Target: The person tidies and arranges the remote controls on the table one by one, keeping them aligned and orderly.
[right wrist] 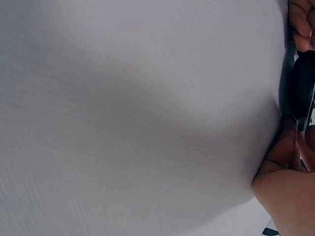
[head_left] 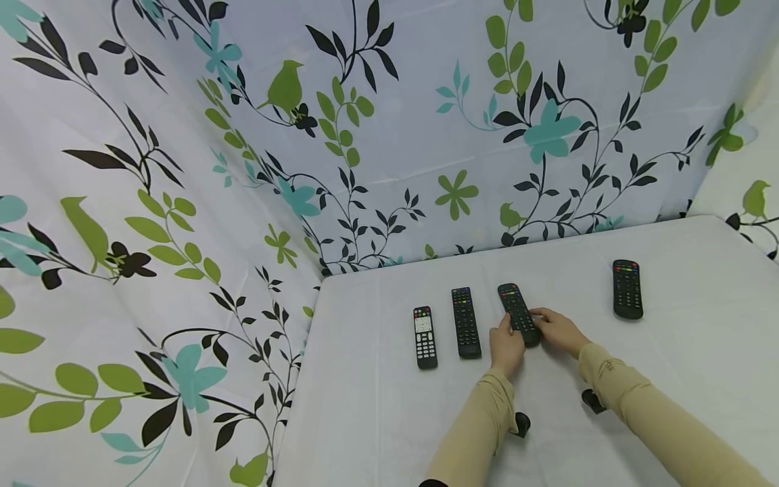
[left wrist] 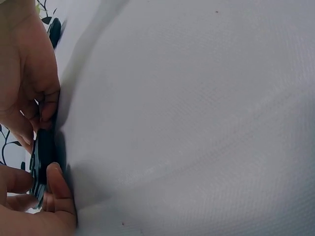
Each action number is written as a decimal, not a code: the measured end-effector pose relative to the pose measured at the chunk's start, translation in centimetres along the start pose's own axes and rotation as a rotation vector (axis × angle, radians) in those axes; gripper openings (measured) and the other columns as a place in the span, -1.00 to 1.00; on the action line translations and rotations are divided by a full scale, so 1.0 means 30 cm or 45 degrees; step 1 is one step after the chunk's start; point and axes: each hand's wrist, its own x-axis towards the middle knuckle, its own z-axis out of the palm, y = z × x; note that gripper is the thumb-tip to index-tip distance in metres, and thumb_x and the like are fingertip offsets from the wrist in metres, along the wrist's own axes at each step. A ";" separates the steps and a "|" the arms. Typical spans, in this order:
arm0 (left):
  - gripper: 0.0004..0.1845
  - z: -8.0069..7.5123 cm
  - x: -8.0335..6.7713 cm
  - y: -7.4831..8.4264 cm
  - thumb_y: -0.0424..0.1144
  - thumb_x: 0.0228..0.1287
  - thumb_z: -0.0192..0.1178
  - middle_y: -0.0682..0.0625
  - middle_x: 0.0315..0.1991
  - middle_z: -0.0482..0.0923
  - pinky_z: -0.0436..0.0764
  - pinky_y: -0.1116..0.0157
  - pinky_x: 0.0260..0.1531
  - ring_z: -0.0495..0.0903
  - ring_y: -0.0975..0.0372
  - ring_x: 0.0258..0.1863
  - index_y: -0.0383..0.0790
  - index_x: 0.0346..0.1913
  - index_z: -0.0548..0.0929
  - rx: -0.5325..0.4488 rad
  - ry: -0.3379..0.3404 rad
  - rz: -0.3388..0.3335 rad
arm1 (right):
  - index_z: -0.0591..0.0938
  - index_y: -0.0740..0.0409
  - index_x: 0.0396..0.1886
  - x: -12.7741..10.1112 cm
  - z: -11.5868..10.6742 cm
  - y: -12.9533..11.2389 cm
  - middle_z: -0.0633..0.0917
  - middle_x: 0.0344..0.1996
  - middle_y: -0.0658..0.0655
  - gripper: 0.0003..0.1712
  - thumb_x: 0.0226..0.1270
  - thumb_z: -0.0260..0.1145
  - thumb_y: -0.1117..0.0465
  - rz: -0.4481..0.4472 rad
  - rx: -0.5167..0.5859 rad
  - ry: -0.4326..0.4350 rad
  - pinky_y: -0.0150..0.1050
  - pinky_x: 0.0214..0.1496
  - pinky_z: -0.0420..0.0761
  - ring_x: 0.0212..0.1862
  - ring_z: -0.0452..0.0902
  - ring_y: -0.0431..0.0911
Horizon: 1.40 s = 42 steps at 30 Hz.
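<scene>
A black remote control (head_left: 513, 302) lies at a slant on the white table, its coloured buttons at the far end. My left hand (head_left: 506, 346) pinches its near left edge between thumb and fingers. From the other side my right hand (head_left: 561, 331) grips the right edge with its fingertips. In the left wrist view the dark side of the remote (left wrist: 46, 150) shows between the two hands. The right wrist view catches its near end (right wrist: 301, 83), with the right hand (right wrist: 285, 182) at one edge; some fingers are hidden.
Left of the hands lie a long black remote (head_left: 466, 323) and a smaller one with a white upper panel (head_left: 425, 338). Another black remote (head_left: 627, 289) lies off to the right. Patterned curtains (head_left: 414, 149) hang behind and left of the white table (head_left: 359, 406).
</scene>
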 end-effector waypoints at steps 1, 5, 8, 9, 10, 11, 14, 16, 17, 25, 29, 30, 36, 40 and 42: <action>-0.54 0.000 -0.002 0.002 -0.36 0.21 0.00 -0.24 -0.11 0.47 0.42 0.21 -0.14 0.34 0.19 -0.28 -0.30 0.21 0.46 0.009 -0.004 -0.005 | 0.28 0.41 0.28 0.001 0.000 0.001 0.27 0.25 0.55 -0.46 0.42 -0.19 0.18 0.000 0.003 -0.003 0.22 0.27 0.23 0.30 0.14 0.41; -0.56 0.005 -0.012 0.009 -0.34 0.21 0.01 -0.18 -0.11 0.40 0.43 0.20 -0.09 0.34 0.21 -0.23 -0.33 0.17 0.48 0.033 0.002 -0.018 | 0.30 0.42 0.26 0.000 -0.002 0.004 0.29 0.25 0.54 -0.47 0.42 -0.17 0.18 -0.008 0.008 -0.010 0.22 0.26 0.24 0.29 0.16 0.40; -0.59 0.013 -0.018 0.025 -0.32 0.20 0.05 -0.11 -0.13 0.34 0.46 0.24 -0.12 0.36 0.23 -0.20 -0.32 0.13 0.50 0.063 0.047 0.003 | 0.32 0.41 0.25 0.002 -0.011 0.004 0.32 0.23 0.53 -0.47 0.40 -0.15 0.18 -0.018 -0.004 -0.012 0.22 0.25 0.26 0.27 0.19 0.40; -0.60 0.015 -0.021 0.034 -0.32 0.19 0.06 -0.09 -0.13 0.33 0.47 0.25 -0.13 0.37 0.23 -0.19 -0.31 0.12 0.51 0.077 0.066 0.018 | 0.33 0.41 0.24 0.004 -0.016 0.004 0.34 0.22 0.53 -0.48 0.39 -0.15 0.19 -0.024 -0.013 -0.013 0.22 0.23 0.28 0.26 0.21 0.39; -0.60 0.017 -0.024 0.045 -0.32 0.18 0.08 -0.08 -0.14 0.32 0.47 0.26 -0.14 0.37 0.23 -0.19 -0.31 0.11 0.51 0.090 0.083 0.038 | 0.34 0.41 0.24 0.006 -0.021 0.003 0.36 0.21 0.53 -0.47 0.38 -0.15 0.19 -0.032 -0.027 -0.016 0.21 0.22 0.30 0.25 0.23 0.39; -0.61 0.017 -0.028 0.057 -0.31 0.17 0.10 -0.07 -0.15 0.31 0.48 0.27 -0.17 0.38 0.23 -0.20 -0.30 0.10 0.52 0.111 0.102 0.058 | 0.35 0.41 0.23 0.008 -0.027 0.002 0.38 0.19 0.52 -0.47 0.37 -0.15 0.19 -0.041 -0.041 -0.020 0.20 0.20 0.32 0.23 0.25 0.39; -0.62 0.022 -0.045 0.095 -0.31 0.15 0.14 -0.05 -0.16 0.32 0.47 0.32 -0.22 0.40 0.23 -0.23 -0.27 0.06 0.55 0.177 0.126 0.121 | 0.37 0.41 0.21 0.008 -0.050 0.002 0.47 0.12 0.50 -0.48 0.37 -0.13 0.19 -0.064 -0.066 -0.030 0.15 0.14 0.40 0.16 0.36 0.34; -0.64 0.028 -0.055 0.121 -0.29 0.14 0.15 -0.04 -0.15 0.34 0.45 0.34 -0.24 0.40 0.22 -0.23 -0.25 0.05 0.56 0.206 0.121 0.155 | 0.36 0.42 0.21 0.005 -0.069 0.005 0.51 0.07 0.48 -0.48 0.38 -0.12 0.18 -0.068 -0.065 -0.043 0.09 0.07 0.46 0.08 0.44 0.29; -0.64 0.033 -0.060 0.132 -0.29 0.14 0.15 -0.04 -0.16 0.34 0.44 0.35 -0.24 0.41 0.22 -0.23 -0.24 0.03 0.56 0.211 0.116 0.170 | 0.36 0.42 0.21 0.003 -0.080 0.007 0.53 0.05 0.47 -0.49 0.39 -0.11 0.18 -0.069 -0.063 -0.041 0.06 0.04 0.48 0.05 0.47 0.26; -0.62 0.067 -0.080 0.211 -0.26 0.15 0.13 0.02 -0.29 0.43 0.39 0.50 -0.37 0.36 0.37 -0.41 -0.22 0.07 0.53 0.230 -0.063 0.291 | 0.34 0.46 0.20 -0.017 -0.187 0.037 0.49 0.01 0.54 -0.46 0.43 -0.09 0.12 -0.069 -0.096 0.103 -0.03 -0.13 0.53 -0.05 0.50 0.24; -0.58 0.098 -0.084 0.236 -0.28 0.15 0.10 0.07 -0.36 0.46 0.35 0.52 -0.39 0.33 0.40 -0.45 -0.19 0.12 0.50 0.222 -0.163 0.307 | 0.37 0.49 0.15 -0.026 -0.234 0.071 0.51 -0.06 0.55 -0.49 0.40 -0.09 0.16 -0.075 -0.139 0.331 -0.13 -0.32 0.52 -0.19 0.52 0.23; -0.57 0.108 -0.083 0.241 -0.29 0.16 0.09 0.07 -0.36 0.50 0.37 0.51 -0.36 0.36 0.40 -0.43 -0.19 0.14 0.50 0.219 -0.168 0.315 | 0.39 0.50 0.13 -0.028 -0.245 0.084 0.53 -0.11 0.54 -0.50 0.38 -0.08 0.18 -0.084 -0.145 0.408 -0.16 -0.36 0.50 -0.24 0.52 0.21; -0.44 0.158 -0.076 0.246 -0.39 0.21 -0.03 0.06 -0.26 0.64 0.42 0.51 -0.43 0.63 0.34 -0.38 -0.14 0.33 0.33 0.077 -0.289 0.238 | 0.43 0.56 0.07 -0.033 -0.298 0.168 0.50 -0.27 0.52 -0.55 0.30 -0.09 0.31 -0.026 -0.087 0.775 -0.08 -0.31 0.33 -0.23 0.36 0.29; -0.35 0.169 -0.087 0.238 -0.42 0.17 -0.01 0.04 -0.23 0.64 0.42 0.49 -0.41 0.67 0.28 -0.34 -0.08 0.38 0.25 -0.021 -0.329 0.115 | 0.29 0.58 0.19 -0.047 -0.320 0.205 0.26 0.01 0.70 -0.46 0.29 -0.18 0.31 0.165 -0.011 0.761 0.18 -0.11 0.20 0.01 0.15 0.49; -0.33 0.170 -0.093 0.234 -0.40 0.15 0.04 0.04 -0.24 0.64 0.41 0.48 -0.39 0.62 0.31 -0.37 -0.03 0.38 0.25 -0.038 -0.345 0.073 | 0.24 0.59 0.22 -0.055 -0.328 0.225 0.16 0.08 0.75 -0.43 0.26 -0.21 0.32 0.236 0.003 0.735 0.21 -0.07 0.18 0.05 0.09 0.53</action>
